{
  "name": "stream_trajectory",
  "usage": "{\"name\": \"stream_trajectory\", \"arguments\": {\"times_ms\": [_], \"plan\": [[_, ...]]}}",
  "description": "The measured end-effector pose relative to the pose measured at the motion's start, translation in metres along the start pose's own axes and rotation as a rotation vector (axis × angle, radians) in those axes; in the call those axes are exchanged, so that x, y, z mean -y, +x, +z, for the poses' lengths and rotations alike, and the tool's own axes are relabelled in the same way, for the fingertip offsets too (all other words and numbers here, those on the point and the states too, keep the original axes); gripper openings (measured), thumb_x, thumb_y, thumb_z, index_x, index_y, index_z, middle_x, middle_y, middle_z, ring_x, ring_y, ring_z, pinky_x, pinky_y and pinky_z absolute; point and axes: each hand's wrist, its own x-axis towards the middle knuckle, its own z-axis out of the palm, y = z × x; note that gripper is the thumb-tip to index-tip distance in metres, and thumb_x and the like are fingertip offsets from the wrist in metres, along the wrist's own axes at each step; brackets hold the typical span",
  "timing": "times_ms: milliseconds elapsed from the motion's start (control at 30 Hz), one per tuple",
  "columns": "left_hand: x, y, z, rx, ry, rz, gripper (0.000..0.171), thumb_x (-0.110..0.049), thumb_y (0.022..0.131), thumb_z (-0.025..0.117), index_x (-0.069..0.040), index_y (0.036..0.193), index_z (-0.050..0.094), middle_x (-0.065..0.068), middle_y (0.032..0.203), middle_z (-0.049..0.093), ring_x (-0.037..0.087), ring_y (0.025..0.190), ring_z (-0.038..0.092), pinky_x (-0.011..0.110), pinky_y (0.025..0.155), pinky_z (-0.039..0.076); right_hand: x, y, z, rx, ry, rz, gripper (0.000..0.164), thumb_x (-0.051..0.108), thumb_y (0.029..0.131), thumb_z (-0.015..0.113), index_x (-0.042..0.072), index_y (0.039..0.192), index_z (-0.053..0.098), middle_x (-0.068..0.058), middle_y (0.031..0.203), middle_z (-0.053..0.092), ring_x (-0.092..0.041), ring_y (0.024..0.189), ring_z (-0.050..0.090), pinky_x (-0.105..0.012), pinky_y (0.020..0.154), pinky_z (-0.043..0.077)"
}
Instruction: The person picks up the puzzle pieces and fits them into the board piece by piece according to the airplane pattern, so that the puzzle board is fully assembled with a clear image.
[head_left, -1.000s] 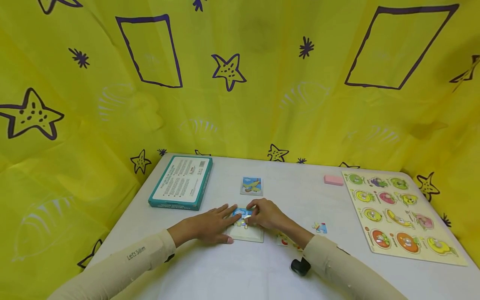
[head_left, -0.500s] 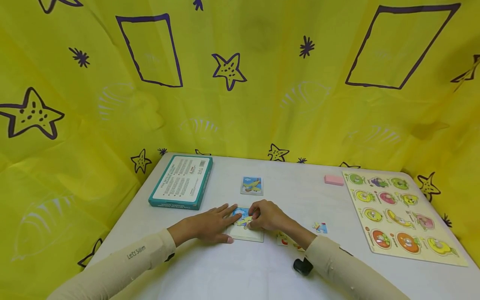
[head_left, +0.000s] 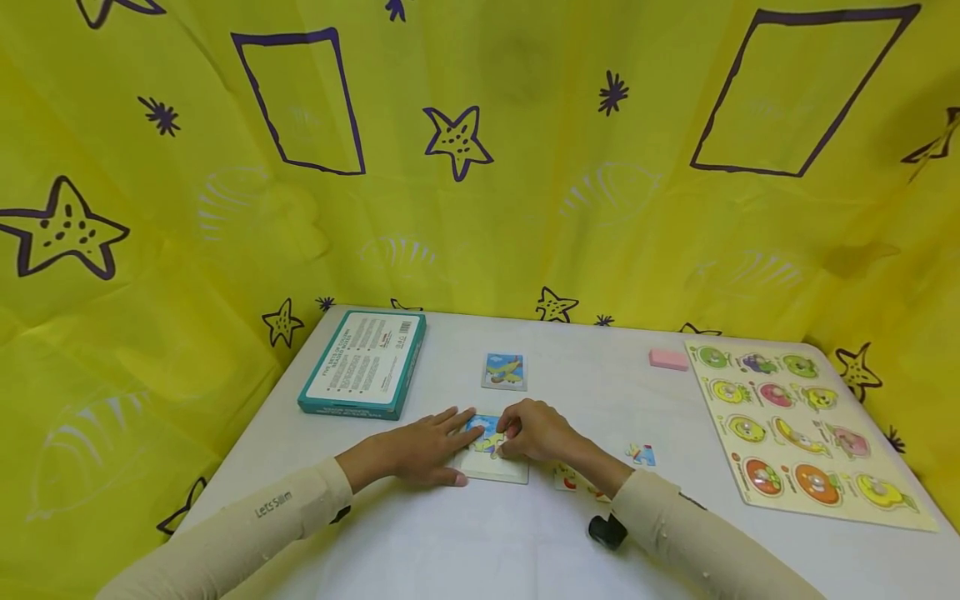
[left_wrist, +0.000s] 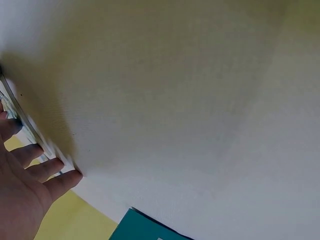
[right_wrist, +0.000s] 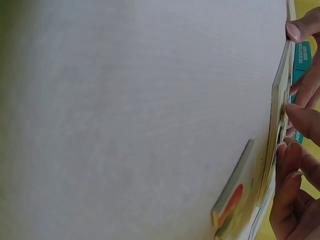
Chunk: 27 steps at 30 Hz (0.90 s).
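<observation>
A small jigsaw tray lies on the table in the head view, with blue and yellow puzzle pieces in its upper part. My left hand rests flat on the tray's left side, its fingers straight and spread over the pieces; the left wrist view shows these fingers along the tray's edge. From the right, my right hand pinches a yellow puzzle piece between thumb and finger, down against the other pieces. Those fingertips partly cover it. In the right wrist view the tray appears edge-on.
Behind the tray lies a small airplane puzzle. A teal box stands at left. Loose pieces lie at right, others under the right forearm. A pink block, a fruit board and a black object are also there.
My right hand has shifted slightly toward the tray's near right side, and the yellow piece now lies lower among the others. My left hand stays in place.
</observation>
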Motion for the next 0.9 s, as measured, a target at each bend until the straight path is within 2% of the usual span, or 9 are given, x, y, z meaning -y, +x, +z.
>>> {"name": "stream_trajectory", "arguments": {"times_ms": [633,900], "plan": [[0.001,0.002,-0.001,-0.023,0.004,0.008,0.081,-0.062,0.097,0.051,-0.020,0.161,0.024,0.010,0.169,0.017,0.038,0.153,0.023,0.051,0.120,0.032,0.000,-0.002,-0.001,-0.002,-0.018,-0.032,0.021,0.022,0.078,0.087,0.013,0.092,0.074,0.005,0.075,0.061,-0.012,0.069,0.054,-0.028,0.062,0.042],[-0.002,0.001,-0.001,-0.028,-0.021,-0.012,0.088,-0.061,0.096,0.054,-0.013,0.161,0.020,0.011,0.169,0.013,0.039,0.154,0.019,0.050,0.121,0.029,-0.015,-0.008,-0.011,0.030,0.027,-0.175,0.020,0.021,0.086,0.080,0.009,0.100,0.072,0.007,0.078,0.063,-0.010,0.074,0.055,-0.027,0.070,0.045]]}}
